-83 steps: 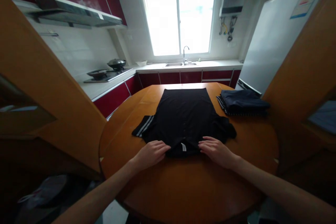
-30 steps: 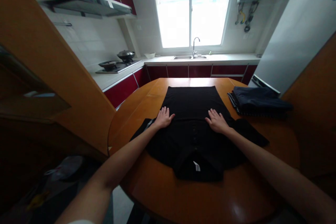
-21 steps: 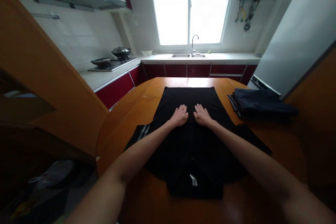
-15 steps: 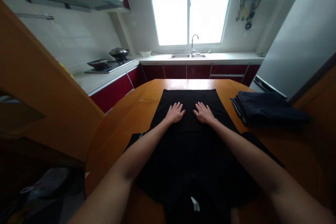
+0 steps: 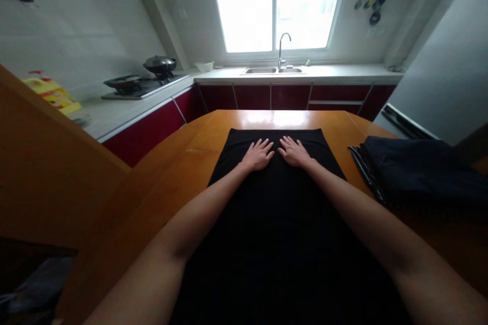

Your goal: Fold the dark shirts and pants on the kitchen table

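Observation:
A black garment, which looks like a shirt, lies spread flat on the wooden table, its straight edge at the far side. My left hand rests palm down on the cloth near that edge, fingers spread. Beside it, a small gap to the right, my right hand also lies flat with its fingers apart. Neither hand grips the fabric. The garment's near end runs out of the bottom of the view.
Folded dark clothes are stacked at the table's right side. Beyond the table stand a counter with a sink, a stove with a lidded wok, and a yellow jug. A grey fridge is at the right.
Both hands have slid forward over the cloth, closer to its far edge and slightly nearer each other. The view has come closer, so the garment's near end with its white label has left the frame.

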Action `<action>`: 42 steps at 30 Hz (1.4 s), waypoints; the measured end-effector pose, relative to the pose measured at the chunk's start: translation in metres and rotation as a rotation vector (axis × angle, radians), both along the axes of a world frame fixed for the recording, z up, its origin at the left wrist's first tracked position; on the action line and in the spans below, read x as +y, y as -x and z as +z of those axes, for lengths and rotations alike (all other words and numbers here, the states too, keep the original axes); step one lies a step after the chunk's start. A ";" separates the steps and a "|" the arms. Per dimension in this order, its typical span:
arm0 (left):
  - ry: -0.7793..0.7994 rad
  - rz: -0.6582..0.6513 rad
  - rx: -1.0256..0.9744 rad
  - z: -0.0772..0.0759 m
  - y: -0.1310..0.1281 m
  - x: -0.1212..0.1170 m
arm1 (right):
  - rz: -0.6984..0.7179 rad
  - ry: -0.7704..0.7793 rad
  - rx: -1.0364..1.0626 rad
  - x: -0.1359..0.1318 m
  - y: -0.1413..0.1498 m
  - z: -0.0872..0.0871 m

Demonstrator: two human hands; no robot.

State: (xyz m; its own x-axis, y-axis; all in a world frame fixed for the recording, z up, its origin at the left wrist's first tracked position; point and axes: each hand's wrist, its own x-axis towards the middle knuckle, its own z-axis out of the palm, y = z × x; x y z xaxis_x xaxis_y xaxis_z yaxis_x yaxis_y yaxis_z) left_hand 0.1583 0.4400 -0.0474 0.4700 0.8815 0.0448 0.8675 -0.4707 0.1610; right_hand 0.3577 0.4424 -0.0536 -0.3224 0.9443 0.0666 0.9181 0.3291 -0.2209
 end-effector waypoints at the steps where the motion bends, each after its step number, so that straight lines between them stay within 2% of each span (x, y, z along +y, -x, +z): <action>1: 0.008 0.034 0.009 0.001 0.018 0.010 | -0.059 0.010 -0.007 0.009 -0.020 -0.001; 4: 0.053 0.246 0.048 0.011 0.075 0.042 | -0.284 0.058 -0.027 0.032 -0.080 0.001; 6: 0.035 0.366 0.099 0.018 0.088 0.056 | -0.421 0.030 -0.044 0.040 -0.095 0.005; 8: -0.030 0.301 0.122 0.020 0.069 0.059 | -0.445 -0.068 -0.058 0.041 -0.079 0.008; 10: -0.058 0.074 0.092 0.016 0.027 0.054 | -0.301 -0.132 -0.053 0.040 -0.043 0.008; 12: 0.011 -0.054 0.041 0.009 -0.013 0.049 | -0.096 -0.074 -0.032 0.039 -0.009 0.006; 14: 0.044 -0.064 0.021 0.003 -0.028 0.051 | -0.020 -0.002 -0.013 0.040 0.003 0.002; 16: 0.051 0.009 0.021 0.002 -0.012 0.060 | -0.081 0.023 -0.009 0.046 -0.013 0.000; 18: 0.062 0.161 0.033 0.007 0.028 0.072 | -0.205 0.031 -0.017 0.051 -0.048 -0.001; 20: 0.031 0.368 0.075 0.018 0.070 0.078 | -0.356 0.029 -0.032 0.053 -0.082 0.001; 22: -0.076 0.452 0.115 0.032 0.094 0.070 | -0.461 -0.053 -0.045 0.047 -0.097 0.005; 23: -0.127 0.437 0.126 0.040 0.096 0.059 | -0.471 -0.112 -0.046 0.041 -0.096 0.008; 25: -0.175 0.306 0.129 0.054 0.082 0.021 | -0.415 -0.196 -0.025 0.019 -0.076 0.014; 28: -0.103 -0.016 0.122 0.063 0.039 -0.066 | -0.216 -0.148 0.028 -0.037 -0.024 0.022; 31: 0.009 -0.240 0.075 0.057 0.011 -0.160 | -0.003 -0.070 0.070 -0.115 0.013 0.022; 34: 0.118 -0.271 0.039 0.041 0.021 -0.227 | 0.084 0.005 0.073 -0.185 0.007 0.014; 36: 0.130 -0.227 0.042 0.030 0.043 -0.250 | 0.063 0.008 0.039 -0.214 -0.016 0.009; 38: 0.125 -0.158 0.065 0.027 0.066 -0.258 | -0.034 -0.013 -0.001 -0.227 -0.043 0.009; 40: 0.129 -0.073 0.072 0.031 0.080 -0.263 | -0.144 -0.038 -0.025 -0.234 -0.060 0.016; 42: 0.127 -0.036 0.027 0.037 0.079 -0.274 | -0.180 -0.067 -0.005 -0.244 -0.059 0.025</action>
